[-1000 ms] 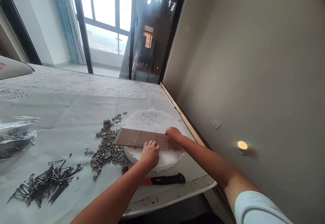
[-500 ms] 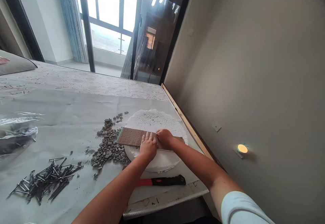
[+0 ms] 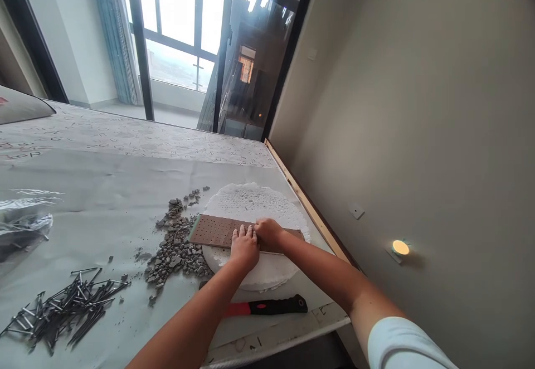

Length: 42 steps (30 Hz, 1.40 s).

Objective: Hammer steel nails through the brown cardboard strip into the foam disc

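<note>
A brown perforated board (image 3: 213, 230) lies flat across a round white foam disc (image 3: 254, 202) on the covered table. My left hand (image 3: 244, 247) rests on the board's near edge with its fingers stretched flat. My right hand (image 3: 268, 233) sits right beside it on the board, fingers curled in a pinch; what they hold is too small to make out. A hammer with a black and red handle (image 3: 267, 306) lies just in front of the disc, partly under my left forearm.
A heap of grey gravel (image 3: 175, 246) lies left of the disc. A pile of long steel nails (image 3: 62, 307) sits at the near left. A clear plastic bag (image 3: 20, 224) is at the far left. The table edge (image 3: 276, 338) and a wall with a lit night light (image 3: 400, 247) are on the right.
My right hand slid left along the board from its right end to just beside my left hand. The left hand moved up onto the board.
</note>
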Tool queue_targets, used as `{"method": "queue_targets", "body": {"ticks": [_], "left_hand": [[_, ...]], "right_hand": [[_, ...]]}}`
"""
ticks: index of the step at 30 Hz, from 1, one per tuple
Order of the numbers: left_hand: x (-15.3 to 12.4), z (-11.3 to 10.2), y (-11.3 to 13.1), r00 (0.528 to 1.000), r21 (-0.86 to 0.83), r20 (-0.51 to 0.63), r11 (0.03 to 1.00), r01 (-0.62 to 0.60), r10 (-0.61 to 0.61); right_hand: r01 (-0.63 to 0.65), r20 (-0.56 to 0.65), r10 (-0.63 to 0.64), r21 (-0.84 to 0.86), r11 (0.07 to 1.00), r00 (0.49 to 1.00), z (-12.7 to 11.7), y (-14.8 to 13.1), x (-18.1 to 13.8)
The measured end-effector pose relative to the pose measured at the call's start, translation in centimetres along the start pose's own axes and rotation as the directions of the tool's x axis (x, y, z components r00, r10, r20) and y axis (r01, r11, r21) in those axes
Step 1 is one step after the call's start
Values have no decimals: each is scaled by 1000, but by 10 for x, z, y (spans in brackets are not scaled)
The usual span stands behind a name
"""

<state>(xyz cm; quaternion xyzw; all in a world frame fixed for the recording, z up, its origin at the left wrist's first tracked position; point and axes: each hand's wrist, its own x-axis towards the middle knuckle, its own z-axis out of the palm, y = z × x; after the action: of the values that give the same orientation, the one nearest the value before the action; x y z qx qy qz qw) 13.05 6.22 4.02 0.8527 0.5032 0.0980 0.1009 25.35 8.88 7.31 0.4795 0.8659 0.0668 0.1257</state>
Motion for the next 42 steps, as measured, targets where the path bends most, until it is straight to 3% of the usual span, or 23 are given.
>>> {"method": "queue_targets", "body": {"ticks": [19,26,32,37,42], "left_hand": [[0,-7,3,995,131,90,991,24,-36],[-3,-7,0,999,105,43,994,24,-29],[-2,-16,-4,999,54,-20,998,28,-27],[-1,-28,-8,988,-103,-135,993,54,-68],[-1,-36,-10,988,-141,-136,988,56,-75]], "right_hand": [[18,-49,-17,28,999,999,-5,-1,6],[-95,-82,104,109,989,991,-5,7,13],[-134,-209,188,250,959,960,-25,18,2],[-47,-292,164,372,927,942,-45,16,-10],[8,-319,152,448,894,936,-46,8,-10]]}}
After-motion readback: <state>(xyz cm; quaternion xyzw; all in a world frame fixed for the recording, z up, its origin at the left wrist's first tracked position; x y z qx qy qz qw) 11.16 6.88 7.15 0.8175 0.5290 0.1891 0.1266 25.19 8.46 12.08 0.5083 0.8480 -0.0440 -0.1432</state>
